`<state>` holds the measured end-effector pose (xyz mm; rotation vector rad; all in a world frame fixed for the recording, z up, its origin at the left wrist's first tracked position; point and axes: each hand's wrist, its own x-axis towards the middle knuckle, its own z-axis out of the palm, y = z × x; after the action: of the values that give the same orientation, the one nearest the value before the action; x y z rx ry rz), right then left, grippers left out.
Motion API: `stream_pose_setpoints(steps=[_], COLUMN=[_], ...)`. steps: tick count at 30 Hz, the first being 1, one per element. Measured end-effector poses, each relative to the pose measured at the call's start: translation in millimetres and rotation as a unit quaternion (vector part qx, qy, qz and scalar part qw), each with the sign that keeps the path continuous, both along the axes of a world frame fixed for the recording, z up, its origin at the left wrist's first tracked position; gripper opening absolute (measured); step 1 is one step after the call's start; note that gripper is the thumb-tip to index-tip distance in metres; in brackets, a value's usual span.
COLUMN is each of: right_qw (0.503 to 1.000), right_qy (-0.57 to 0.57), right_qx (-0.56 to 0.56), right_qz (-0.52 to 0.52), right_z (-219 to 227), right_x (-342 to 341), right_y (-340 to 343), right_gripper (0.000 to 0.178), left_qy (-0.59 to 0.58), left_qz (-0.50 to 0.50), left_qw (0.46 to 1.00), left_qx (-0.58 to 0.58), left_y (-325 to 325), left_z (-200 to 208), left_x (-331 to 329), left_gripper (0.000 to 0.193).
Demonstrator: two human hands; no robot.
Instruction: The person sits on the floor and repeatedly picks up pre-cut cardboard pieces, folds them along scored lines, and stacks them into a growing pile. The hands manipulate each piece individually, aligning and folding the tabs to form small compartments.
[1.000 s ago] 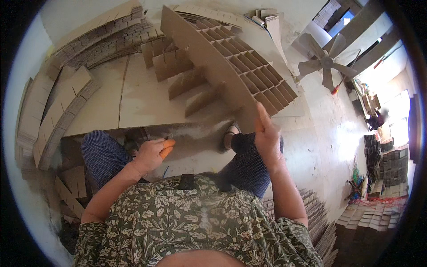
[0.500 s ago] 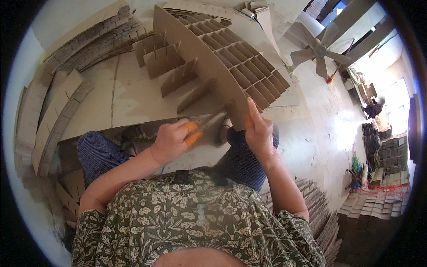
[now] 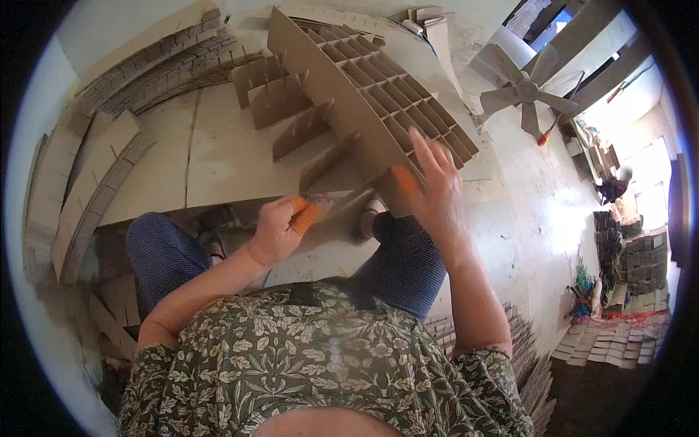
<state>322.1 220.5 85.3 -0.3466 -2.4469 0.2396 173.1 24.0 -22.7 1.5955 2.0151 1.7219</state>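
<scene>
A brown cardboard divider grid (image 3: pixel 408 98) rests at an angle on the pale work surface, its cells toward the far right. Along its left side runs a long cardboard strip (image 3: pixel 342 87), from which several cross pieces (image 3: pixel 280 102) stick out leftward. My left hand (image 3: pixel 275 229), with orange finger covers, is closed on a blurred cardboard piece (image 3: pixel 338 211) below the strip's near end. My right hand (image 3: pixel 437 193) is at that near end, fingers stretched upward and apart, its orange-covered thumb against the strip. Blur hides exactly how it touches the grid.
Stacks of slotted cardboard strips (image 3: pixel 160 62) lie at the far left, and more strips (image 3: pixel 95 189) lean nearer on the left. A fan (image 3: pixel 526 91) stands at the far right. Bundled cardboard (image 3: pixel 630 255) sits beyond, near another person (image 3: pixel 613 186). More strips lie beside my right elbow.
My right hand has loosened from its pinch on the strip's end, with fingers now spread. My left hand has shifted slightly. The grid appears a little farther right in view.
</scene>
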Motion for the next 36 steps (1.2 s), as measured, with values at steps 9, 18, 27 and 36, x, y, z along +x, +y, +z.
stream_pose_setpoints(steps=[9,18,27,36], right_qw=[0.991,0.988,0.987,0.980], right_qy=[-0.115,-0.149,-0.150,-0.186], right_qx=[-0.025,0.010,0.053,0.076], right_qz=[0.066,0.027,0.015,0.000], right_z=[3,-15,-20,-13], right_x=[-58,-72,-92,-97], right_y=[14,17,18,25], right_gripper=[0.040,0.028,0.022,0.041], left_qy=[-0.063,-0.002,0.010,0.017], left_qz=[0.068,0.015,0.043,0.052], left_qw=[0.996,1.000,0.999,0.998], left_qx=[-0.013,0.006,-0.017,-0.012], left_y=[-19,-14,-19,-19], left_z=[-13,-31,-41,-33], left_x=[-20,-20,-22,-25], left_gripper=[0.010,0.012,0.012,0.016])
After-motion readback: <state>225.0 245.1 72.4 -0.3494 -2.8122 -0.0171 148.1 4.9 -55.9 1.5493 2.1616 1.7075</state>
